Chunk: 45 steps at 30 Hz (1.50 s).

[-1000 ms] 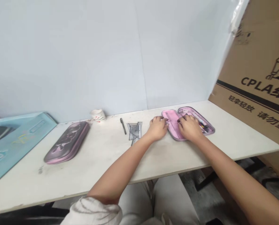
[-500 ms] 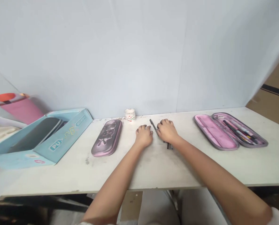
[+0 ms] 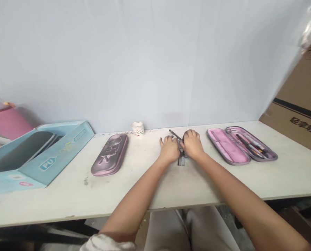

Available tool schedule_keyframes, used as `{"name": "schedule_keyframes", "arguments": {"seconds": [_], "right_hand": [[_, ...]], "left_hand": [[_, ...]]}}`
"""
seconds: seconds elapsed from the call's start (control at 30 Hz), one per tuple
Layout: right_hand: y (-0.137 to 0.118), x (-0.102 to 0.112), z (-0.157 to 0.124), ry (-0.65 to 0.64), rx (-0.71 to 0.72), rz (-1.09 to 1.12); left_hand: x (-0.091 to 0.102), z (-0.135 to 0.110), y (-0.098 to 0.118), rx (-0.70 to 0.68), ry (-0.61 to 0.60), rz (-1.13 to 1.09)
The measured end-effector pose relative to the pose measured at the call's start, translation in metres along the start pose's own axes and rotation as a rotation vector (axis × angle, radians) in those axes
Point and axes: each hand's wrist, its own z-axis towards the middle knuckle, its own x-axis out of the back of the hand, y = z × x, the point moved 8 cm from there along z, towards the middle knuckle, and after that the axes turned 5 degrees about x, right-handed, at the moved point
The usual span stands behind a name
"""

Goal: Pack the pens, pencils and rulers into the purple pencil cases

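My right hand (image 3: 193, 144) is closed around a thin black pen (image 3: 173, 134), whose far end points up and left out of my fingers. Just to its left, my left hand (image 3: 169, 150) rests low over the table with its fingers apart. A dark strip-like item with a lighter patterned end (image 3: 181, 160) lies between my hands, partly covered by them. Whether my left fingers touch it, I cannot tell. Right of my hands lies an open pencil case (image 3: 230, 148) with pink lining and several pens inside.
A closed dark pencil case (image 3: 110, 155) with pink edging lies to the left on the white table (image 3: 134, 188). Behind it stands a small white paper cup (image 3: 137, 129). A light-blue box (image 3: 58, 153) holding a dark case sits far left. A cardboard box (image 3: 299, 101) stands at the right.
My left hand has come rightward, close to my right hand and the strip on the table. The pen is tilted more to the left. The whole view has swung somewhat to the right.
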Motion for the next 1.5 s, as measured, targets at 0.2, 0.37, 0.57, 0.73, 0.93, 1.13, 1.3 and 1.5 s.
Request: {"name": "schedule_keyframes", "arguments": {"seconds": [0.2, 0.37, 0.57, 0.73, 0.93, 1.13, 1.3, 1.5], "right_hand": [[0.098, 0.032, -0.044, 0.072, -0.145, -0.047], [0.183, 0.054, -0.096, 0.135, -0.278, -0.117], [0.256, 0.065, -0.149, 0.13, -0.424, -0.201], [0.274, 0.062, -0.165, 0.096, -0.449, -0.161], [0.269, 0.049, -0.16, -0.045, -0.365, -0.105], [0.255, 0.051, -0.149, -0.038, -0.341, -0.122], [0.214, 0.047, -0.12, -0.045, -0.254, -0.12], [0.117, 0.028, -0.067, -0.08, -0.059, 0.0]], "left_hand": [[-0.009, 0.024, 0.1, -0.166, -0.004, -0.069], [-0.032, 0.037, 0.193, -0.306, -0.088, -0.114], [-0.062, 0.038, 0.28, -0.432, -0.185, -0.137], [-0.077, 0.043, 0.302, -0.456, -0.241, -0.139], [-0.078, 0.048, 0.307, -0.518, -0.27, -0.244], [-0.061, 0.044, 0.281, -0.511, -0.159, -0.331], [-0.041, 0.042, 0.219, -0.4, -0.063, -0.368], [-0.023, 0.033, 0.097, -0.15, -0.012, -0.302]]}}
